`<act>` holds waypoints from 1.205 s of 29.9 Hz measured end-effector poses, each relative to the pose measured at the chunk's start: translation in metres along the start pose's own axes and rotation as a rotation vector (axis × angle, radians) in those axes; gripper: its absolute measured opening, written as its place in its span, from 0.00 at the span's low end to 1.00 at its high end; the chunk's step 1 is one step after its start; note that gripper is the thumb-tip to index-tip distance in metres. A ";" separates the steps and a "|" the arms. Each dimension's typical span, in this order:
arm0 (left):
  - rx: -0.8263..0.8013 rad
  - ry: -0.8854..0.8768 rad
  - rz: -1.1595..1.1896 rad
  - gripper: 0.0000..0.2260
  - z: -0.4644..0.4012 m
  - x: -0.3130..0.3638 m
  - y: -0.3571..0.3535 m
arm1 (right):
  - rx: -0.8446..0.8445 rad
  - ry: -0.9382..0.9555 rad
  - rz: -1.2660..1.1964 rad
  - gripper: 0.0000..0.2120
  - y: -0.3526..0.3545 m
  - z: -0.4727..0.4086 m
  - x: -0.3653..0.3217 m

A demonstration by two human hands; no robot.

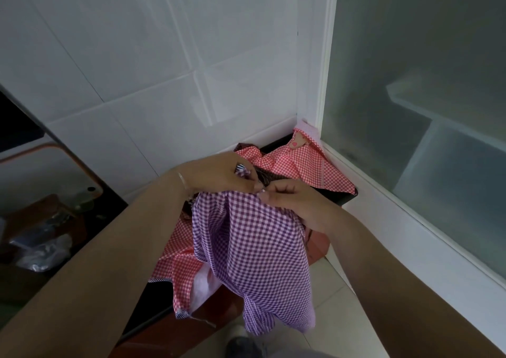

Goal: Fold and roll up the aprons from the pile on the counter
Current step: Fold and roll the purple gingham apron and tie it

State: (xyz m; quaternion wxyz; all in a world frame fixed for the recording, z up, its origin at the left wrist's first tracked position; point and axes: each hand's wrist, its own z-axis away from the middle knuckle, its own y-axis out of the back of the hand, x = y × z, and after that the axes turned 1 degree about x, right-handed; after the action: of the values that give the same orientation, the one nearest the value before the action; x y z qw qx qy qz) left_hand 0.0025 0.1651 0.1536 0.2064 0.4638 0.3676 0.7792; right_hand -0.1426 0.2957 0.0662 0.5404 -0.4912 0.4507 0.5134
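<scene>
I have both hands up at the top edge of a purple checked apron (254,251), which hangs from my grip down over the front of the worktop (336,197) toward the floor (336,297). My left hand (216,172) has its fingers (247,185) curled and pinching the gathered fabric, with a bit of striped trim poking out by the knuckles. My right hand (293,200) pinches the same edge just beside it, fingertips clamped on the cloth.

As I judge it, the task is barely begun: this apron is lifted but neither spread flat nor folded, and I see no finished roll anywhere. At least 1 red checked apron (298,166) lies crumpled in the corner behind my hands, and more red checked cloth (180,259) droops under the purple one, so the pile is mostly untouched. How many aprons it holds I cannot tell.

The worktop is dark and narrow, tucked into a corner between a white tiled wall (142,70) and a frosted glass panel (427,89) in a white frame. The floor below has pale tiles. To the left, another dark surface carries clutter I cannot make out.
</scene>
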 end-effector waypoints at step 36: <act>0.979 0.402 -0.223 0.11 0.023 -0.110 -0.003 | 0.188 -0.308 0.735 0.19 0.021 0.011 0.086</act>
State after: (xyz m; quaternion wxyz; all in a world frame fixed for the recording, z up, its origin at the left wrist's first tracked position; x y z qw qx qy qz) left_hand 0.0758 0.1029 0.0947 -0.0266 0.3055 0.7669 0.5637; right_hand -0.1585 0.3160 -0.0192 0.4244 -0.1634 0.5549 0.6966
